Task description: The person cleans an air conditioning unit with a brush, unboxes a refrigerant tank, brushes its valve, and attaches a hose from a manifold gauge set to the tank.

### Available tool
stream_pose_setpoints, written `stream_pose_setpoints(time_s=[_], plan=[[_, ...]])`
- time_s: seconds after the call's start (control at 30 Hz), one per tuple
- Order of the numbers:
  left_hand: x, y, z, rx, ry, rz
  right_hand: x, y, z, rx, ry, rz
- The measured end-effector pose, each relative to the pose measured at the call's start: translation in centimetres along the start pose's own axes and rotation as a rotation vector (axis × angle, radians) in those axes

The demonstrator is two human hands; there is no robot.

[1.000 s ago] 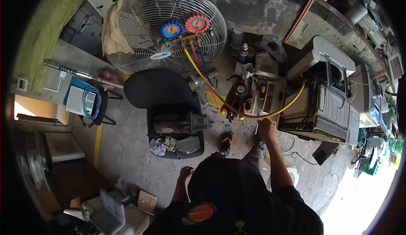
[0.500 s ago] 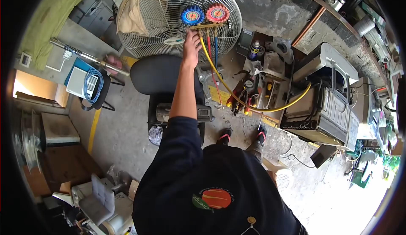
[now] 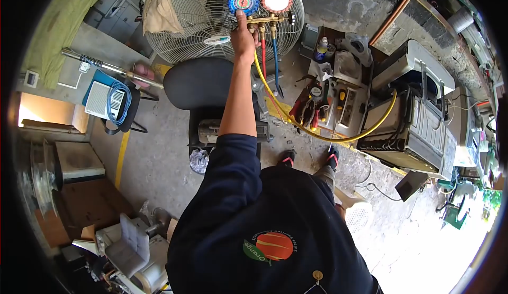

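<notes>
My left hand [image 3: 244, 41] is stretched far forward and grips the left end of a brass manifold gauge set [image 3: 259, 20], thumb up against the blue gauge [image 3: 243, 2]. Beside it sits the red gauge [image 3: 277, 0], its face washed out by glare. The gauges are in front of a large wire-caged fan [image 3: 211, 19]. A yellow hose [image 3: 317, 136], a red hose [image 3: 263, 53] and a blue hose [image 3: 275, 61] hang from the manifold. The yellow one loops to the appliance unit at right. Only a patch of skin by the shirt's right edge may be my right hand [image 3: 340, 210]; its fingers are hidden.
A black office chair [image 3: 198, 85] stands before the fan. Hand tools [image 3: 312, 109] and a spray can [image 3: 320, 49] lie right of it. The opened appliance unit [image 3: 418, 122] stands further right. A stool with coiled blue cable [image 3: 117, 103] is at left.
My left hand has closed around the manifold's left end, with the thumb now against the blue gauge. The gauges have tilted slightly and the red gauge's face now catches glare.
</notes>
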State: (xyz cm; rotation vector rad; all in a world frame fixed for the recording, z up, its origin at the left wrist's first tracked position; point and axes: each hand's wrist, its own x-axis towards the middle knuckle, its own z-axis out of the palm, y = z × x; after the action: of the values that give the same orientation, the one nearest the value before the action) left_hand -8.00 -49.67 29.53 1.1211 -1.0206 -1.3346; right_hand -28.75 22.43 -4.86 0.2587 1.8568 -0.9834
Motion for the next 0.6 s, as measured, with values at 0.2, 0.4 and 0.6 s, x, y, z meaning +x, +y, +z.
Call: stream_pose_setpoints(time_s=[0.2,0.4,0.6], plan=[[-0.7,0.2,0.3,-0.014,-0.078,-0.005,-4.3,-3.5,0.6,-0.067,0.006,0.101],[-0.9,0.2,0.1,-0.113,-0.145,-0.065,-5.7,-4.7,1.1,-0.045,0.056,0.114],[-0.8,0.1,-0.1,-0.216,-0.160,-0.152,-5.5,-3.3,1.7,0.049,0.012,0.153]])
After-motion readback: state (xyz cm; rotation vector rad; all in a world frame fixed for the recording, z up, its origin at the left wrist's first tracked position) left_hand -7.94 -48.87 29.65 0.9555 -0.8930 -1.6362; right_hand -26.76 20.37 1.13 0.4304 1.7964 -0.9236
